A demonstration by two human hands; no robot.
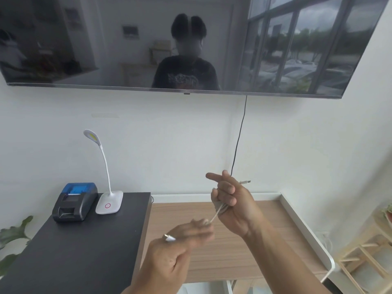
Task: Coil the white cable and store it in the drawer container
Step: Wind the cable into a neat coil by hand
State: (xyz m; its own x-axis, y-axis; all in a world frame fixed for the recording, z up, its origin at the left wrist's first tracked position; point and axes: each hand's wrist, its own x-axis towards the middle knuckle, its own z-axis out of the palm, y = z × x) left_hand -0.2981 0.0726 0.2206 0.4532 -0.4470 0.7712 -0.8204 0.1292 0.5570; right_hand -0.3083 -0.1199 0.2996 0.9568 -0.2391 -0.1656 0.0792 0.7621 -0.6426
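The white cable (218, 212) is hanging in the air between my two hands, above the wooden tabletop (265, 240) — not touching it. I am clenching several strands of it in my right hand (231, 204), fingers curled round the bundle, index finger sticking out straight; one plug end (246, 182) is poking out past the back of that hand. A single taut strand is running down and left to my left hand (184, 240), which is blurred; its fingertips are pinching the strand, and the other plug (169, 238) is lying across the back of its fingers. I cannot tell how many loops are wound.

To the left, a black cabinet top (74, 251) is carrying a small blue-lidded printer (74, 201) and, just beside it, a white gooseneck lamp (108, 200). A wall-mounted screen (127, 49) is hanging above — a dark cord (238, 141) is dropping from its lower edge.
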